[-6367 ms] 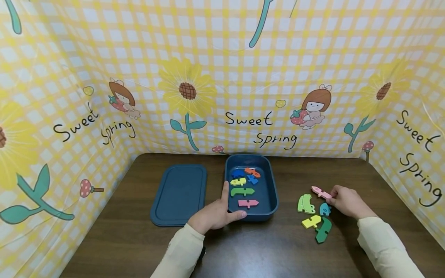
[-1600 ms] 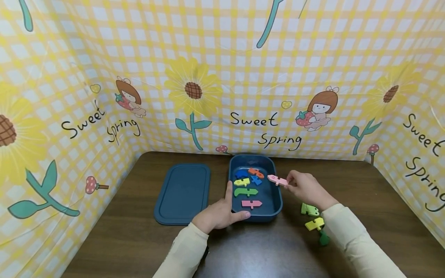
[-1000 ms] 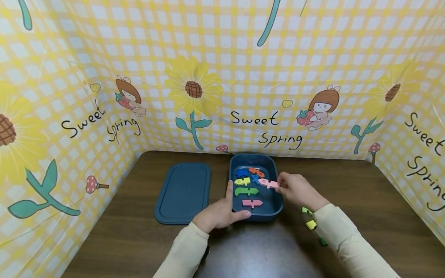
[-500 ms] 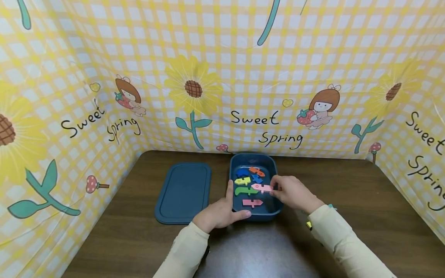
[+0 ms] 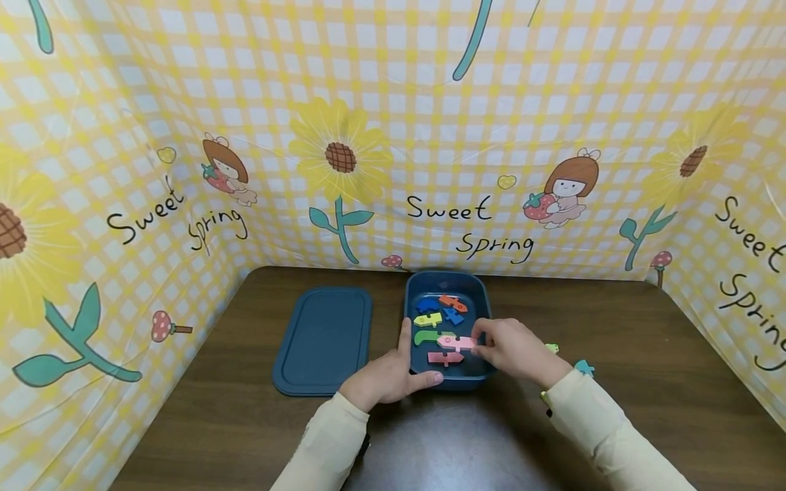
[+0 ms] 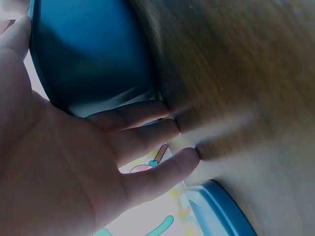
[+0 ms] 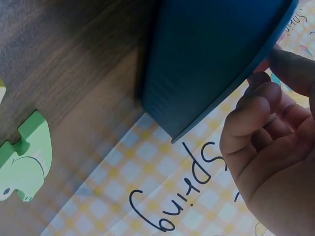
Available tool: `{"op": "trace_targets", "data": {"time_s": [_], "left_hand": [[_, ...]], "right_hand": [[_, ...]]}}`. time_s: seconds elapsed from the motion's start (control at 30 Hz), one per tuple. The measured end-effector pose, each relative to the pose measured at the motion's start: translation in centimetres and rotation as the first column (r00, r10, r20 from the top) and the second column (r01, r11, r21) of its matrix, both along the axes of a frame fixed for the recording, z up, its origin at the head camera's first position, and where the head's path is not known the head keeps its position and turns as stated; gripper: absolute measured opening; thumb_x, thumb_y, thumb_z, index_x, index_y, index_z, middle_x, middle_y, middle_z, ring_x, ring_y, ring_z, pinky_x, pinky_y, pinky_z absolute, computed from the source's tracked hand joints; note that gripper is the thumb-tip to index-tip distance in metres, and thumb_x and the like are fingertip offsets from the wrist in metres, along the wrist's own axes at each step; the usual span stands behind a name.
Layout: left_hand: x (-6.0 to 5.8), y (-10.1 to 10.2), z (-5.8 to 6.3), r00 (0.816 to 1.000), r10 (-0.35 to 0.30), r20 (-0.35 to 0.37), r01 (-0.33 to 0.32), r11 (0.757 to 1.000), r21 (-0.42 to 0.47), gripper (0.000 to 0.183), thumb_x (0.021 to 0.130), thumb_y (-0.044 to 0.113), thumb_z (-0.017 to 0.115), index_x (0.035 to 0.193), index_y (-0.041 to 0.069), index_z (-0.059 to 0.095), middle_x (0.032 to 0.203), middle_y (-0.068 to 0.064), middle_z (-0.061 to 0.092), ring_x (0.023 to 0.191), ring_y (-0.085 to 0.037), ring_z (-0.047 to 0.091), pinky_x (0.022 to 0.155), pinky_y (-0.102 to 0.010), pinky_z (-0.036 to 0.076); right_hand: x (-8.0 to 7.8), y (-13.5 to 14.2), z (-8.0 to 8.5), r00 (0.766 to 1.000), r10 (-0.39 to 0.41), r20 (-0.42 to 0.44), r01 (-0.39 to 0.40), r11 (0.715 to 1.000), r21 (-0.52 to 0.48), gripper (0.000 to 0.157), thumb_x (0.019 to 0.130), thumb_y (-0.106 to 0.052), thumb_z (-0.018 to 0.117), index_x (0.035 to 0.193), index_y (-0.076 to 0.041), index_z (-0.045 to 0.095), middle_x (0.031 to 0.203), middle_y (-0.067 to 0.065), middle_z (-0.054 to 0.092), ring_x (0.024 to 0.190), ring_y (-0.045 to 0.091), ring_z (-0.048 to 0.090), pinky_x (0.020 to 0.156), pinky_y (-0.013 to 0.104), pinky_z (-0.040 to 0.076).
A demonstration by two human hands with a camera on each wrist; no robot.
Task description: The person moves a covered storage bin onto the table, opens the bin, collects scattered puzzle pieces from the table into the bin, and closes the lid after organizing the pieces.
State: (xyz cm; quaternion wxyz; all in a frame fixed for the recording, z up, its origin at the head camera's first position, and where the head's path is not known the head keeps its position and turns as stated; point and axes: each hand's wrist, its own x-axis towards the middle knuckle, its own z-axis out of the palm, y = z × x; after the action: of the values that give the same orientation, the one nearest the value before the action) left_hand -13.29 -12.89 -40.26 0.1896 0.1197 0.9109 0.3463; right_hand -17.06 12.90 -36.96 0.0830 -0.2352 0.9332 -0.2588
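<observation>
In the head view my right hand (image 5: 516, 351) pinches a pale pink, pointed, flat puzzle piece (image 5: 453, 343) between thumb and fingers, inside the dark blue box (image 5: 457, 386). The piece overlaps a green piece (image 5: 422, 337) and lies just behind a darker pink one (image 5: 437, 359). Farther back in the box are a yellow piece (image 5: 428, 320), an orange piece (image 5: 453, 303) and blue pieces (image 5: 454, 316). My left hand (image 5: 382, 382) rests against the box's near left corner, thumb along the front rim. The left wrist view shows its fingers extended beside the box wall (image 6: 93, 54).
A matching blue lid (image 5: 324, 341) lies flat left of the box. Right of it, partly behind my right arm, are light green (image 5: 552, 348), teal (image 5: 584, 369) and yellow (image 5: 544, 397) pieces. The right wrist view shows the light green piece (image 7: 29, 162) with an eye. A patterned cloth (image 5: 381, 136) surrounds the table.
My right hand has picked the pale pink piece off the table at right and brought it left into the box, then nearer the front. My left hand keeps its place at the box.
</observation>
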Motion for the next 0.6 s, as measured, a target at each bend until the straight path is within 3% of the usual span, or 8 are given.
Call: {"op": "trace_targets", "data": {"time_s": [0.6], "left_hand": [[0.1,0.0,0.1,1.000,-0.003,-0.016,0.002,1.000,-0.028,0.124,0.088,0.060,0.070,0.159,0.010,-0.018,0.146,-0.030,0.046,0.109,-0.035,0.064,0.092,-0.050,0.051]], "right_hand": [[1.5,-0.4,-0.3,0.993,0.097,-0.061,-0.097,0.995,0.003,0.010,0.094,-0.016,0.075,0.102,-0.016,0.069,0.068,-0.004,0.054,0.058,0.012,0.051,0.052,0.027,0.046]]}}
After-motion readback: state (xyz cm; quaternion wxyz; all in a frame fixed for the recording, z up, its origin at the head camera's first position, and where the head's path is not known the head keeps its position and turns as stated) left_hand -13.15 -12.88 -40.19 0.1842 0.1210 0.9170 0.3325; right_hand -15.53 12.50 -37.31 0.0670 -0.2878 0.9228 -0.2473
